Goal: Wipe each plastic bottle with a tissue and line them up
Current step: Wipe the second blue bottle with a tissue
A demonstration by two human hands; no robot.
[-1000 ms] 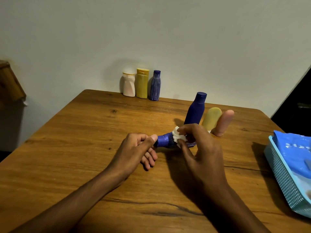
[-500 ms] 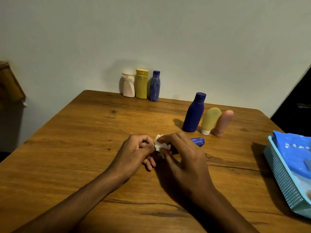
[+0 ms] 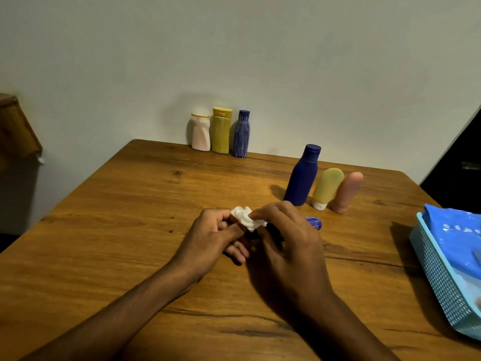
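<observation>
At the table's middle my right hand (image 3: 286, 241) pinches a crumpled white tissue (image 3: 246, 217) against a small blue bottle (image 3: 313, 222) lying on its side, mostly hidden behind the hand. My left hand (image 3: 210, 238) holds the bottle's other end with curled fingers, touching the tissue. Against the wall stand a white bottle (image 3: 201, 132), a yellow bottle (image 3: 221, 130) and a striped blue bottle (image 3: 241, 134) in a row. At right stand a tall dark blue bottle (image 3: 303, 175), a yellow tube (image 3: 326, 187) and a pink tube (image 3: 347, 192).
A light blue mesh basket (image 3: 442, 280) with a blue plastic packet (image 3: 458, 230) sits at the table's right edge. The wooden table (image 3: 117, 230) meets a pale wall at the back. A wooden piece of furniture (image 3: 15, 128) stands at far left.
The tissue slid leftward along the lying blue bottle, from its middle to the end by my left hand. More of the bottle's right end shows now.
</observation>
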